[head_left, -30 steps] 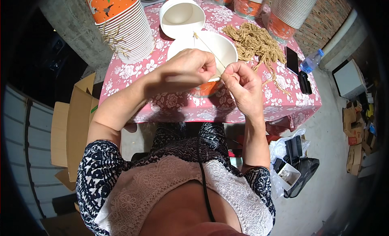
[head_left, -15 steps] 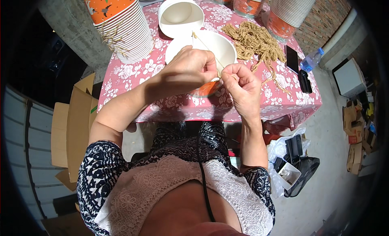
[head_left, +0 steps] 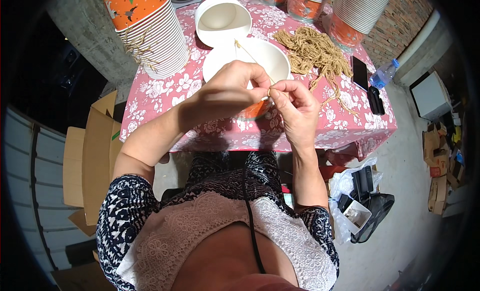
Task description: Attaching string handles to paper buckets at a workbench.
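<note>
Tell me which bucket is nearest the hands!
The bucket right by the left hand and right hand, with cord running across it; the loose bucket and stacks sit farther away.

Strong light shines on the flowery tablecloth (head_left: 145, 106) toward twelve o'clock. The big white bowl (head_left: 272, 58) there is so bright that its nine o'clock side looks almost plain white. A dark shadow covers much of the left hand (head_left: 236, 86), and more shadow falls on the cloth toward six o'clock. The right hand (head_left: 296, 103) is brightly lit and clear. At ten o'clock it is nearly black. The wall (head_left: 22, 161) at nine o'clock looks bent. The floor (head_left: 390, 256) at four o'clock fades, dim and fuzzy.
</note>
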The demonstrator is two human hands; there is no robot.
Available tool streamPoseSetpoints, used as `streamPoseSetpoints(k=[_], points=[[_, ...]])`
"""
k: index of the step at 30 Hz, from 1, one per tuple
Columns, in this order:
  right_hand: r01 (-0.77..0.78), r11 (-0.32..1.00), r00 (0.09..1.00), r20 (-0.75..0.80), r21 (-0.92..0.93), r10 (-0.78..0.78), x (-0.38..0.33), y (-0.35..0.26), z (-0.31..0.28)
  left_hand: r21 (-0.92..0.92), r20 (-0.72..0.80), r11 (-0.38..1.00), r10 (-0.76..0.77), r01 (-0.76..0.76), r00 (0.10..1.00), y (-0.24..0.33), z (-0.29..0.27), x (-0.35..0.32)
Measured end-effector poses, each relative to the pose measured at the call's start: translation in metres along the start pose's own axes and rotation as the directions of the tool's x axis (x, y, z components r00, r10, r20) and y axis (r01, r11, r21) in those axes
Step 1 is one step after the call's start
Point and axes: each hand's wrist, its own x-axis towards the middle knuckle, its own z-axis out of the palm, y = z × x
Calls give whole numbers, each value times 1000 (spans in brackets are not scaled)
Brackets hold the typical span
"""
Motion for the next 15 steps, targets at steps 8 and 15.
streamPoseSetpoints(k=[8, 15], points=[[76, 996, 997, -31, -52, -77, -4, 9, 3, -161, 73, 985, -56, 67, 996, 2, -3, 0], [50, 994, 998, -43, -101, -54, -4, 10, 5, -137, 91, 990, 38, -26, 995, -20, -10, 12]])
